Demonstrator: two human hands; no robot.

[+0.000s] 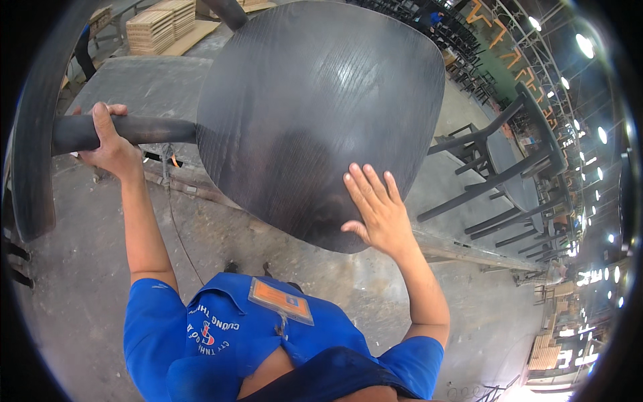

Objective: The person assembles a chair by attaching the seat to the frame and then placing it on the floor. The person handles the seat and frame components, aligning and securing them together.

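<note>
The dark chair (pixel 315 114) is lifted in front of the person, seat facing them, filling the middle of the view over the grey concrete floor (pixel 80 288). The right hand (pixel 375 208) lies open and flat on the near seat edge to steady it. The left hand (pixel 110 144) is closed around a round rail (pixel 127 130) at left, carrying weight. More dark chairs (pixel 502 174) stand at right, so free room is near and left.
</note>
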